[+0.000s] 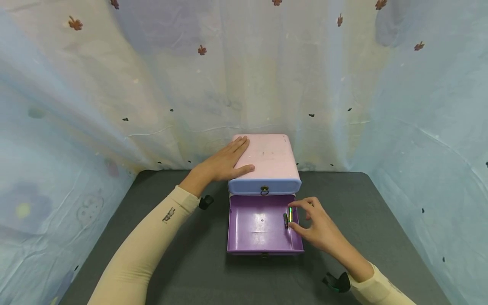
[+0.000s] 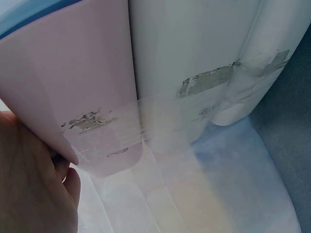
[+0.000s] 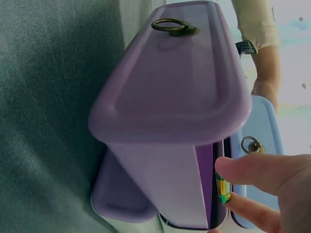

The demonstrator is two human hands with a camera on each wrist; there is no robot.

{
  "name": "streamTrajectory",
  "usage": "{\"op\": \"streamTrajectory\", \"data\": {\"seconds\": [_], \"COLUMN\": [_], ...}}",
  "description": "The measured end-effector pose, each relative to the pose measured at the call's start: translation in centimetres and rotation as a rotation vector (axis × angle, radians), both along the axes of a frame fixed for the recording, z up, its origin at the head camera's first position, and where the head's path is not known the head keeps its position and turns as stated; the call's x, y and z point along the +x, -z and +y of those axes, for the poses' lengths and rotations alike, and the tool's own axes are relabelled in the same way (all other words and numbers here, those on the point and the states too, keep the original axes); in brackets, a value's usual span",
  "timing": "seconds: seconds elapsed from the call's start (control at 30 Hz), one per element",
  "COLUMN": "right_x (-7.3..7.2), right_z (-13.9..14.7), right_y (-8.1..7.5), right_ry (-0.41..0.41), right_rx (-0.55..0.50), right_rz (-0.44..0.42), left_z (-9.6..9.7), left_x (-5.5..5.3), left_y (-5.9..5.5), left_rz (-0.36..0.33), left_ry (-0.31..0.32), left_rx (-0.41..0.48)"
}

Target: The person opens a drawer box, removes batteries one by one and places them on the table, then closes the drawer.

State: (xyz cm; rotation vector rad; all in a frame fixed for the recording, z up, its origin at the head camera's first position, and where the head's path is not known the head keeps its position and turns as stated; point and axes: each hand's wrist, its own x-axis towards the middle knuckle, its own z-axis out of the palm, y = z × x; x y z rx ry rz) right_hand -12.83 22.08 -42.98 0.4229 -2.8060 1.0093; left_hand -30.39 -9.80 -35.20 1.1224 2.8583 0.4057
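Observation:
A small drawer cabinet has a pink top (image 1: 267, 154) and a blue upper drawer front (image 1: 244, 186). Below it a purple drawer (image 1: 248, 228) is pulled out. My left hand (image 1: 225, 163) rests on the left side of the pink top, fingers extended. Over the drawer's right wall, my right hand (image 1: 318, 224) pinches a green and yellow battery (image 1: 290, 214) by its ends between thumb and fingers; the right wrist view also has this battery (image 3: 223, 188) between the fingertips. Beside it in the drawer is a darker battery (image 1: 285, 220).
The cabinet stands on a dark grey table (image 1: 183, 271), with a patterned curtain (image 1: 244, 84) behind and at both sides. Ring pulls (image 3: 170, 25) stick out from the drawer fronts. Another purple drawer front (image 3: 121, 189) sits lower down, pushed in.

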Motion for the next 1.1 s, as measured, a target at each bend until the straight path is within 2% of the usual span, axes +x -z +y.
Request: {"op": "streamTrajectory", "data": {"seconds": [0.3, 0.8, 1.1], "right_x": [0.2, 0.2, 0.1], "right_z": [1.1, 3.6, 4.7], "right_y": [0.3, 1.1, 1.6], "right_ry": [-0.019, -0.035, -0.038], "right_rx": [-0.007, -0.03, -0.037], "right_rz": [0.03, 0.028, 0.068], "left_z": [0.0, 0.0, 0.1], "left_x": [-0.2, -0.1, 0.0], "left_y": [0.4, 0.0, -0.1], "left_rz": [0.012, 0.014, 0.015], "left_ry": [-0.006, -0.006, -0.004], "left_rx": [-0.019, -0.026, -0.032]}}
